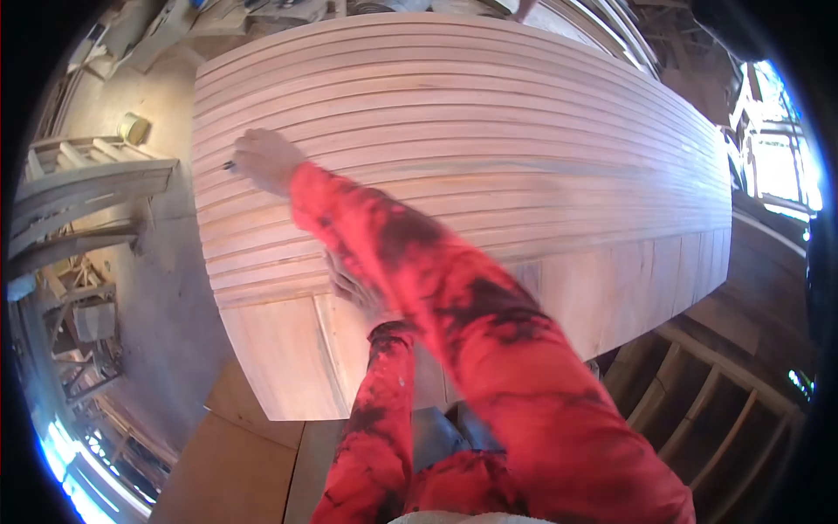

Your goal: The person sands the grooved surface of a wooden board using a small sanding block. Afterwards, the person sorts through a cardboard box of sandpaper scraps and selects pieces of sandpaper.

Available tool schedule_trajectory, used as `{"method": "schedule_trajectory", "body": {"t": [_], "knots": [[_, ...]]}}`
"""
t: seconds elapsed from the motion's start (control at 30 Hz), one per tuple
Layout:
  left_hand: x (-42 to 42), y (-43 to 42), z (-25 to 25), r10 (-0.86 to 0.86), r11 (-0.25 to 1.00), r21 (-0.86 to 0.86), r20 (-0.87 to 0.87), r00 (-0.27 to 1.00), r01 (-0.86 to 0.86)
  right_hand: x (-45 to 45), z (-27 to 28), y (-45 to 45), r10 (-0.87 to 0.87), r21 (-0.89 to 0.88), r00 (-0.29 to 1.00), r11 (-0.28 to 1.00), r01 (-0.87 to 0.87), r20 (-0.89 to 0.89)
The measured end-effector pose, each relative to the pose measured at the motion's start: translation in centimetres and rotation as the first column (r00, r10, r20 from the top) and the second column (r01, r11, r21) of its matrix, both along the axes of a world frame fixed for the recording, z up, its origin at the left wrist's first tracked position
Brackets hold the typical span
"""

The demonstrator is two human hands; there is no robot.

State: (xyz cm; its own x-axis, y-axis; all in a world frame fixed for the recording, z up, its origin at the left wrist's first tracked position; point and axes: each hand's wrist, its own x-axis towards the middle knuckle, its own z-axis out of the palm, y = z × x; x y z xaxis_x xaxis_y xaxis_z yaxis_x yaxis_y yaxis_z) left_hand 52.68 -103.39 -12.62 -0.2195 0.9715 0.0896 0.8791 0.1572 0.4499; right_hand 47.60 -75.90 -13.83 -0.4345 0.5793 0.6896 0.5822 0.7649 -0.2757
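Note:
A large pale wooden panel (559, 210) with many long parallel grooves lies in front of me, with plain boards along its near edge. My right hand (266, 159) reaches across to the panel's left side. Its fingers are closed around a small dark-tipped object (229, 165), mostly hidden in the grip, whose kind I cannot make out. Beneath my right forearm, my left hand (347, 284) rests on the panel near the border between grooves and plain boards. Its fingers look stretched out flat, though the sleeve partly covers them and they are slightly blurred.
Curved wooden pieces (96, 205) are stacked at the left, near a yellowish tin (133, 128) on the floor. A slatted wooden frame (698, 402) stands at the lower right. Brown sheets (231, 454) lie at the lower left. Long strips (615, 35) run behind the panel.

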Motion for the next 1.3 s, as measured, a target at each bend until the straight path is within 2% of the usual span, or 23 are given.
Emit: {"method": "schedule_trajectory", "body": {"t": [0.1, 0.23, 0.27, 0.33, 0.43, 0.5, 0.57, 0.6, 0.67, 0.73, 0.77, 0.8, 0.9, 0.93, 1.0, 1.03, 1.07, 1.13, 1.17, 1.2, 1.23, 1.27, 1.3], "knots": [[1.1, 0.2, 0.9, -0.002, 1.000, 0.010, -0.020, 1.000, 0.002, 14.3, -0.2, -3.5, -0.011, -0.087, 1.000, 0.996, 0.010, -0.016], [1.8, 0.6, 1.1, 0.028, 1.000, 0.014, -0.030, 0.999, -0.028, 39.6, -1.9, -9.3, -0.202, -0.074, 0.971, 0.974, 0.213, 0.130], [1.9, 0.6, 0.8, 0.032, 0.999, 0.024, -0.034, 0.999, -0.031, 45.5, -1.2, -10.9, -0.291, -0.027, 0.921, 0.951, 0.308, 0.260], [2.0, 0.6, 0.8, 0.049, 0.998, 0.034, -0.049, 0.998, -0.047, 53.5, 1.3, -13.0, -0.317, -0.099, 0.905, 0.929, 0.357, 0.284], [2.5, 0.8, 1.0, 0.052, 0.998, 0.028, -0.046, 0.998, -0.051, 49.2, 1.9, -12.1, -0.242, -0.205, 0.946, 0.936, 0.286, 0.215], [2.5, 0.7, 1.1, 0.057, 0.998, 0.008, -0.038, 0.998, -0.057, 40.1, 0.4, -10.3, -0.142, -0.312, 0.989, 0.939, 0.143, 0.026], [2.4, 0.9, 1.4, 0.062, 0.998, 0.002, -0.086, 0.994, -0.062, 28.3, -1.6, -6.5, -0.091, -0.269, 0.995, 0.958, 0.099, 0.043], [2.7, 0.8, 1.4, 0.063, 0.998, -0.012, -0.110, 0.992, -0.065, 22.0, -2.3, -4.8, -0.008, -0.261, 0.987, 0.965, -0.035, -0.161], [2.7, 0.6, 0.7, 0.081, 0.996, -0.017, -0.104, 0.991, -0.083, 12.6, -0.6, -2.8, -0.094, -0.125, 0.981, 0.985, 0.116, 0.170], [1.2, 0.5, -2.6, 0.075, 0.995, -0.040, -0.230, 0.970, -0.086, 6.5, -1.8, -0.9, -0.132, -0.244, 0.983, 0.957, 0.159, 0.124], [-0.3, 0.2, -5.4, 0.143, 0.987, -0.046, -0.228, 0.963, -0.157, 8.2, -0.4, -1.7, -0.068, -0.224, 0.988, 0.970, 0.098, 0.137], [1.0, 0.0, -4.0, 0.113, 0.991, -0.050, -0.217, 0.970, -0.127, 9.9, 1.3, -2.2, 0.002, -0.205, 0.989, 0.978, 0.028, 0.145], [3.3, -0.1, 0.4, 0.026, 0.997, 0.080, -0.137, 0.990, -0.015, 20.2, 1.0, -4.4, -0.042, -0.168, 0.952, 0.981, 0.097, 0.304], [3.3, -0.2, 0.3, 0.051, 0.996, 0.074, -0.132, 0.990, -0.042, 25.5, -0.2, -5.6, -0.084, -0.063, 0.992, 0.994, 0.090, 0.091], [3.6, 0.1, -0.4, 0.073, 0.995, 0.078, -0.116, 0.991, -0.064, 38.2, -1.3, -9.0, -0.138, -0.357, 0.962, 0.933, 0.047, -0.234], [3.4, 0.2, -0.7, 0.075, 0.994, 0.085, -0.120, 0.990, -0.065, 45.3, -2.2, -10.2, -0.185, -0.135, 0.982, 0.975, 0.178, -0.040], [3.3, 0.2, -0.8, 0.083, 0.993, 0.093, -0.128, 0.988, -0.071, 52.9, -4.2, -11.5, -0.277, -0.172, 0.959, 0.944, 0.283, 0.056], [3.4, 0.2, -0.8, 0.088, 0.991, 0.111, -0.140, 0.986, -0.072, 65.9, -1.9, -15.3, -0.462, 0.003, 0.845, 0.878, 0.479, 0.270], [3.5, 0.2, -1.1, 0.081, 0.992, 0.108, -0.140, 0.987, -0.066, 70.9, -0.7, -16.7, -0.542, -0.044, 0.774, 0.810, 0.585, 0.328], [3.3, 0.1, -0.9, 0.074, 0.993, 0.104, -0.146, 0.986, -0.060, 77.2, -2.9, -17.0, -0.610, 0.166, 0.730, 0.790, 0.591, 0.308], [3.3, 0.1, -0.4, 0.094, 0.991, 0.112, -0.166, 0.982, -0.076, 78.3, 1.4, -18.0, -0.547, -0.121, 0.563, 0.642, 0.757, 0.620], [3.9, 0.2, 0.1, 0.088, 0.994, 0.072, -0.171, 0.981, -0.077, 80.3, 0.1, -17.6, -0.585, 0.027, 0.649, 0.752, 0.658, 0.487], [4.1, 0.5, 0.5, 0.103, 0.994, 0.039, -0.178, 0.979, -0.098, 75.8, 4.8, -16.9, -0.503, -0.133, 0.787, 0.807, 0.576, 0.358]]}}
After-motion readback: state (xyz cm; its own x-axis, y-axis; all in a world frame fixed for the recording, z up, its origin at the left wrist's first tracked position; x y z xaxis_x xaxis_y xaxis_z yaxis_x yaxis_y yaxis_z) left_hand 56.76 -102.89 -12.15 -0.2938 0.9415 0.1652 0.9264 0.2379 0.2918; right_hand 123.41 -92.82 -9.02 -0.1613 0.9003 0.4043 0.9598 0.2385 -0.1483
